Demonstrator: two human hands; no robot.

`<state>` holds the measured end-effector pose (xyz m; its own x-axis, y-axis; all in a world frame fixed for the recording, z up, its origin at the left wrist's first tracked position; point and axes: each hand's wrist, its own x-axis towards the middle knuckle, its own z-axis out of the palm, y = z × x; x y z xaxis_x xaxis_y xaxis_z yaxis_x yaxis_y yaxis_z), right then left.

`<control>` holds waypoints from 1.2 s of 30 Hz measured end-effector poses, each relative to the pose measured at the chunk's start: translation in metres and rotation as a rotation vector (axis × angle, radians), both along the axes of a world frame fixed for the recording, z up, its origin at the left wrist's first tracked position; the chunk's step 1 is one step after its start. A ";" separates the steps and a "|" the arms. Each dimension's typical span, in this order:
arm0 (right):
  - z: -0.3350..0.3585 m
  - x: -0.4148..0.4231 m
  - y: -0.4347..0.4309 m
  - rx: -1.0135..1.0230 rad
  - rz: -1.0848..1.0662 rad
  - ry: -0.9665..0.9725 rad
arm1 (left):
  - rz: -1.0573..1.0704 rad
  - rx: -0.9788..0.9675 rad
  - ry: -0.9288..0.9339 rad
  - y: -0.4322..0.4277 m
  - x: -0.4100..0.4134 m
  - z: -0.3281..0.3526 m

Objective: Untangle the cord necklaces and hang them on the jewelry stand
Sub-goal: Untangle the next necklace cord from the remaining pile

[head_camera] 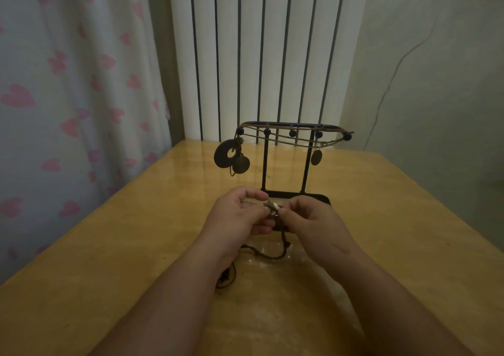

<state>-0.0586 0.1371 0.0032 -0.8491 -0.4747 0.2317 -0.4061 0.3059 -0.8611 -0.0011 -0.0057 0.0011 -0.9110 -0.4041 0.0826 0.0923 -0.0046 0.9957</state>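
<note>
2 hands [240, 214], 1 stand [294, 165], 3 pendants [225, 154]

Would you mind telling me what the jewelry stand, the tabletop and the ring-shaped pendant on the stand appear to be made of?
The jewelry stand looks like thin black metal rod with a matte finish and ball-tipped pegs. The tabletop appears to be light wood or a wood-look laminate under a glossy coat, since it mirrors the pale panels behind. The ring-shaped pendant is dark and dull, perhaps stone, wood or ceramic; the dim light leaves that open.

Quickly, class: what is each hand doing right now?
Left hand: closed, pinching the cord necklace.
Right hand: closed, pinching the same necklace.
</note>
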 end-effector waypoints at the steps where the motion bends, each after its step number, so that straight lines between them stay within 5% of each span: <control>1: 0.000 0.000 0.000 -0.009 -0.004 -0.009 | -0.007 -0.002 0.003 0.000 0.000 0.000; 11: 0.001 -0.005 0.003 -0.228 0.034 -0.370 | -0.092 0.050 0.056 0.000 0.001 0.001; 18: -0.001 -0.006 0.002 -0.258 0.152 -0.496 | -0.067 -0.092 -0.032 0.002 -0.001 -0.002; 26: -0.003 -0.005 0.003 -0.134 0.003 -0.339 | -0.008 -0.031 -0.034 0.002 0.000 -0.001; 31: 0.003 -0.005 0.004 -0.240 0.028 -0.270 | 0.021 -0.051 0.002 0.001 0.000 0.000; 36: -0.001 -0.003 0.002 -0.075 0.020 -0.102 | -0.019 -0.099 -0.009 0.002 0.002 0.001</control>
<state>-0.0616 0.1387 0.0026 -0.8605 -0.4764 0.1805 -0.3210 0.2319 -0.9182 0.0012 -0.0034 0.0017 -0.9193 -0.3769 0.1132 0.0845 0.0919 0.9922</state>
